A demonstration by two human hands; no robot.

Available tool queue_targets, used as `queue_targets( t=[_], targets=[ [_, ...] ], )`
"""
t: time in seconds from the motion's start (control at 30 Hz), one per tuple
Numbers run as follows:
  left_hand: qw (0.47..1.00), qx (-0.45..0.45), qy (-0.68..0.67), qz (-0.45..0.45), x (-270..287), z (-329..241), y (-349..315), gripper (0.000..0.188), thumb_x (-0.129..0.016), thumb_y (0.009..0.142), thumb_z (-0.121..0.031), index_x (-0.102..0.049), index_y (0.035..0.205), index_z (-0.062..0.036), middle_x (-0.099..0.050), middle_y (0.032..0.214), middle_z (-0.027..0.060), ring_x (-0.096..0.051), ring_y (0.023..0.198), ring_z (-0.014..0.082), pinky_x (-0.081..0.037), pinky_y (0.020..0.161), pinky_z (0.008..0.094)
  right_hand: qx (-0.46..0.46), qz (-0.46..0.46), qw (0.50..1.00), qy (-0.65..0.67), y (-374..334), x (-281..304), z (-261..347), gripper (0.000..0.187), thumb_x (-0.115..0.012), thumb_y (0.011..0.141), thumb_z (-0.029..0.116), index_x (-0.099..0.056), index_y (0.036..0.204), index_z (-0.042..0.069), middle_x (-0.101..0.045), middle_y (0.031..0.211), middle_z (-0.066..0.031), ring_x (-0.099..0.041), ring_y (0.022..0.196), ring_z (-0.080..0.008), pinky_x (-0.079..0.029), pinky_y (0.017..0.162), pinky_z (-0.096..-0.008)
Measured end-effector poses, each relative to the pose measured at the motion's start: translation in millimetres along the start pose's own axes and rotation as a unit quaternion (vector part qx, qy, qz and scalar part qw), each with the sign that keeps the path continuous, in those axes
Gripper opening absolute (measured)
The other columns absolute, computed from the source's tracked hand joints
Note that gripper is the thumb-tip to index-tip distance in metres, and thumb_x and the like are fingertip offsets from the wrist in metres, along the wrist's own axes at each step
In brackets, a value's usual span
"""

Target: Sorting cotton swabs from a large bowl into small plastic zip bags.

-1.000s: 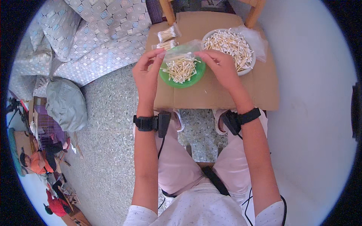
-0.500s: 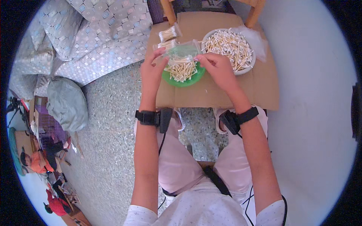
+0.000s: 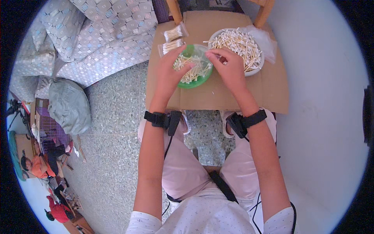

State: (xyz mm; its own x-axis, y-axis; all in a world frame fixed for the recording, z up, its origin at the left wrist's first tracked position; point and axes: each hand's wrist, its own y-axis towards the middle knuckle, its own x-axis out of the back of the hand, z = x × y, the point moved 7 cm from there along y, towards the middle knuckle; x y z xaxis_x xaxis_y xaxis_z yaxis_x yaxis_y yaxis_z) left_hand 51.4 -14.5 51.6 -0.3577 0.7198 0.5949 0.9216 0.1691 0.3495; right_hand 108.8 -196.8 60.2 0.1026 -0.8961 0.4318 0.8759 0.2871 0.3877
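Note:
A green bowl [image 3: 196, 83] holding loose cotton swabs [image 3: 190, 77] sits on the cardboard. Over its right side lies a clear plastic bag [image 3: 203, 64], its outline hard to follow. My right hand [image 3: 230, 69] pinches the bag's upper edge between thumb and fingertips. At the bowl's left rim is my left hand [image 3: 169, 74], thumb and fingers apart, with nothing visible in it. A white bowl [image 3: 258, 72] heaped with cotton swabs stands to the right, just beyond my right hand. Two small clear bags packed with swabs [image 3: 172, 34] lie at the far left.
Flattened cardboard [image 3: 257, 91] covers the seat of a wooden chair [image 3: 265, 13]. Empty-looking clear bags [image 3: 267, 46] lie beside the white bowl. A patterned bedspread [image 3: 109, 50] and a grey sack [image 3: 69, 105] are at left, with two people farther off. A pale wall [image 3: 323, 113] rises at right.
My left hand has let go of the clear bag and turned inward over the bowl's left side. The bag has dropped toward the right side of the bowl, still at my right fingertips.

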Motion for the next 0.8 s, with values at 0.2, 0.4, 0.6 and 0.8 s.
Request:
queue_targets(
  t=[0.2, 0.4, 0.6, 0.8],
  targets=[
    [0.995, -0.098, 0.017, 0.014, -21, -16, -2, 0.094, -0.082, 0.070, -0.026, -0.031, 0.146, -0.0042, -0.047, 0.137, 0.0222, -0.046, 0.126, 0.0359, -0.035, 0.106, 0.0403, 0.015, 0.041, 0.997, 0.067, 2, -15, -10, 0.025, -0.061, 0.090, 0.028, -0.071, 0.095, 0.005, -0.066, 0.083, -0.0123, -0.063, 0.068, -0.0254, -0.049, 0.063, -0.0346],
    [0.995, -0.080, -0.065, 0.010, -28, -12, 1, 0.102, -0.081, 0.071, -0.024, -0.020, 0.150, -0.0060, -0.045, 0.138, 0.0237, -0.042, 0.128, 0.0389, -0.033, 0.107, 0.0417, 0.000, 0.033, 0.999, 0.041, 0, -14, -16, 0.028, -0.057, 0.093, 0.028, -0.071, 0.096, 0.004, -0.067, 0.087, -0.0137, -0.063, 0.070, -0.0249, -0.049, 0.066, -0.0334],
    [0.985, 0.044, -0.154, -0.072, -13, 8, 4, 0.076, -0.065, 0.090, -0.024, -0.021, 0.148, -0.0026, -0.055, 0.127, 0.0192, -0.055, 0.114, 0.0281, -0.042, 0.098, 0.0359, -0.086, 0.002, 0.956, 0.280, 3, -7, -17, 0.028, -0.059, 0.094, 0.025, -0.068, 0.102, 0.000, -0.070, 0.098, -0.0065, -0.064, 0.074, -0.0149, -0.051, 0.067, -0.0279],
    [0.960, 0.102, -0.260, 0.006, -13, 19, 7, 0.033, -0.058, 0.095, -0.023, -0.058, 0.121, -0.0024, -0.065, 0.105, 0.0073, -0.059, 0.096, 0.0125, -0.046, 0.085, 0.0256, -0.093, 0.002, 0.921, 0.377, 5, -7, -13, 0.026, -0.061, 0.093, 0.021, -0.066, 0.107, 0.000, -0.070, 0.100, -0.0065, -0.066, 0.081, -0.0133, -0.051, 0.070, -0.0248]
  ],
)
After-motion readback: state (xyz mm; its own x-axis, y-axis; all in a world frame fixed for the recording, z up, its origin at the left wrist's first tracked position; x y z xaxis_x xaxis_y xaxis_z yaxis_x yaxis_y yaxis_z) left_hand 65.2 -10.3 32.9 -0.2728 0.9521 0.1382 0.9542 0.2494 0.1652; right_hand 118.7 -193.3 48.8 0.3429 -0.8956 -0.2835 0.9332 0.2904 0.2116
